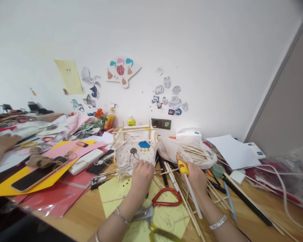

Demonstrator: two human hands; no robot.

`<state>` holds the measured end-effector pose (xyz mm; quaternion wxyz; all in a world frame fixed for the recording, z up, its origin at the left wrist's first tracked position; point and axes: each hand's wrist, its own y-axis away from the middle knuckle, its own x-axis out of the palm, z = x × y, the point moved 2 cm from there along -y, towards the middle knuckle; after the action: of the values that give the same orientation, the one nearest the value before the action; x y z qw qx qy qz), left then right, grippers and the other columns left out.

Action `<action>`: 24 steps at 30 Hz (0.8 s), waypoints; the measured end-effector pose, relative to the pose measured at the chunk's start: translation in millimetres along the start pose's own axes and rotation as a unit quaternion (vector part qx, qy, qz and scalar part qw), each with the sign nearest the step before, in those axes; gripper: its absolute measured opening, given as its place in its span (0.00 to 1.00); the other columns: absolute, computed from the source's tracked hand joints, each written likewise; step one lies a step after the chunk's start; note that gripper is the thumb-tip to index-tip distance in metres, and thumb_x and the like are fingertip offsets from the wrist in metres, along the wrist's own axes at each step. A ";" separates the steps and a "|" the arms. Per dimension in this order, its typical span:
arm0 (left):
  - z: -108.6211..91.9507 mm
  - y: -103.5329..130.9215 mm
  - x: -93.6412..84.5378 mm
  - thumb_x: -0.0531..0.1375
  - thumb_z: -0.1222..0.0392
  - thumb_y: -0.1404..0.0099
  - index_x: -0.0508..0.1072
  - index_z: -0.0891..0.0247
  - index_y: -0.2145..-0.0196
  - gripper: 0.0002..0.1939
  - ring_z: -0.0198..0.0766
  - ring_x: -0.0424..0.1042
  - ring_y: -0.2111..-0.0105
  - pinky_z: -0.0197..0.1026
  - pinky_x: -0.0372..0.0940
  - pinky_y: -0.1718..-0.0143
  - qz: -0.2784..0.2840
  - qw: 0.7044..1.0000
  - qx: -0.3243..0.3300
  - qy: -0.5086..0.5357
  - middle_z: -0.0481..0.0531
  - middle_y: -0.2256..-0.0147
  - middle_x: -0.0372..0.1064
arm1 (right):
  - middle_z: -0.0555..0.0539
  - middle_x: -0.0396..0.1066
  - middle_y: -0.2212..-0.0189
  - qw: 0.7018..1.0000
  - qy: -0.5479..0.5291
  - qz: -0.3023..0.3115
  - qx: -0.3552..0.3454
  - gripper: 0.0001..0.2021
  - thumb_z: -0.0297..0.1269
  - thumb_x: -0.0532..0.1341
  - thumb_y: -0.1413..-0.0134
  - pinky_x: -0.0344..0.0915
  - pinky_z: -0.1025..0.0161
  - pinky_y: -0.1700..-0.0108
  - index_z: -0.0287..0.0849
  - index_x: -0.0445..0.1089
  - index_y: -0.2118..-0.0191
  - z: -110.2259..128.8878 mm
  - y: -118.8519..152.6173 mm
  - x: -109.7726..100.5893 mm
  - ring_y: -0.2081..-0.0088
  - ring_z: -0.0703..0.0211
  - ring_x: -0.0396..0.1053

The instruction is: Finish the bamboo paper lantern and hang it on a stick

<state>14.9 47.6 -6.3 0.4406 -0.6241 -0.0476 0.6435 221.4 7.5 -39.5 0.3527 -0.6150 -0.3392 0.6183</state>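
A small frame of wooden sticks point(135, 130) with a drawn-on white cloth point(126, 156) stands at the middle of the table. My left hand point(142, 173) is closed at the cloth's lower front edge; what its fingers pinch is hidden. To the right, my right hand point(195, 174) is wrapped round a yellow glue gun point(182, 165), with a long white glue stick point(194, 198) trailing from its back end. Red-handled scissors point(166, 204) lie between my forearms on a yellow sheet with drawings point(113, 193).
A plastic bag of wooden sticks point(204, 156) lies behind my right hand. Loose sticks, pens and a white cable point(282, 188) spread to the right. At left are a phone point(37, 174), coloured paper and another person's hand point(6, 142). Bottles stand by the wall.
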 end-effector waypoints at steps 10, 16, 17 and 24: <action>27.3 25.5 -35.8 0.51 0.63 0.34 0.69 0.62 0.75 0.13 0.44 0.65 0.71 0.45 0.52 0.67 -0.075 0.993 -0.038 -0.080 0.53 0.74 0.68 | 0.47 0.70 0.76 1.000 0.011 0.012 -0.013 0.04 0.30 0.52 0.43 0.57 0.62 0.70 0.42 0.62 0.68 -0.4 4.2 7.2 0.72 0.55 0.66; 47.5 34.8 -39.5 0.52 0.62 0.34 0.66 0.62 0.76 0.12 0.42 0.65 0.73 0.43 0.52 0.69 -0.122 0.988 -0.076 -0.063 0.51 0.77 0.66 | 0.46 0.68 0.78 1.000 -0.004 -0.013 -0.018 0.08 0.33 0.50 0.41 0.56 0.62 0.71 0.41 0.63 0.69 -4.7 4.8 8.3 0.73 0.54 0.65; 47.6 36.2 -37.2 0.51 0.62 0.34 0.65 0.62 0.76 0.12 0.43 0.65 0.74 0.43 0.52 0.70 -0.120 0.988 -0.074 -0.062 0.51 0.78 0.66 | 0.46 0.68 0.78 0.999 -0.011 -0.019 -0.023 0.09 0.33 0.49 0.40 0.57 0.62 0.71 0.41 0.63 0.69 -4.5 4.7 7.8 0.73 0.54 0.65; 39.1 42.8 -3.2 0.49 0.62 0.33 0.64 0.62 0.78 0.16 0.43 0.67 0.77 0.43 0.54 0.72 -0.060 0.997 -0.043 0.005 0.51 0.81 0.66 | 0.46 0.69 0.75 0.995 -0.058 -0.065 -0.044 0.09 0.37 0.50 0.38 0.59 0.63 0.68 0.40 0.64 0.65 -2.0 5.7 0.6 0.72 0.56 0.65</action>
<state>-40.5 38.7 -21.6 0.4518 -0.6413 -0.1105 0.6103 223.3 5.0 -44.6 0.3439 -0.5697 -0.4253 0.6134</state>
